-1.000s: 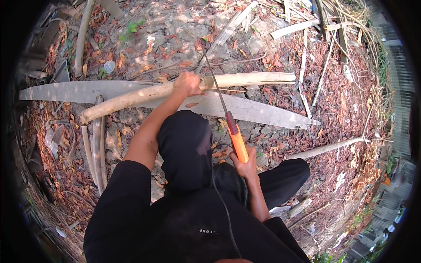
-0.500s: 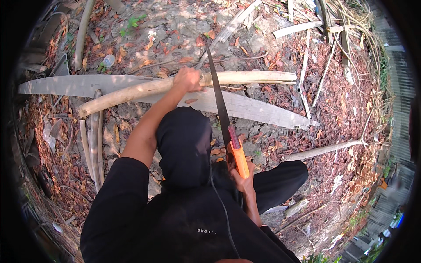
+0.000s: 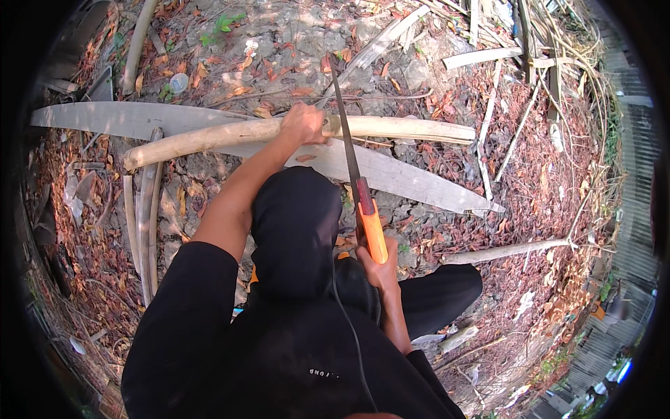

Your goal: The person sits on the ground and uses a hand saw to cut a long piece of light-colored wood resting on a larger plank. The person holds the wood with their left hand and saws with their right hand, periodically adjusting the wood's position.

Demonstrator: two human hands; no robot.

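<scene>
A pale, slightly curved wooden pole (image 3: 209,136) lies crosswise in front of me, resting over a long grey plank (image 3: 419,180). My left hand (image 3: 304,124) is closed around the pole near its middle, pressing from above. Just right of that hand, the dark blade of a handsaw (image 3: 351,155) crosses the pole, its tip pointing away from me. The saw's orange handle sits in the closed fingers of my right hand (image 3: 382,267), near my bent right knee. How deep the blade sits in the wood cannot be made out.
Several thin poles (image 3: 148,223) run toward me beneath the pole's left end. Loose sticks and split boards (image 3: 481,57) lie at the far right, and a branch (image 3: 513,250) rests right of my knee. Dry leaves cover much of the ground. Corrugated sheeting (image 3: 638,188) edges the right side.
My right hand has pushed the saw forward, away from me, so the handle is closer to the pole. My left hand keeps its hold on the pole.
</scene>
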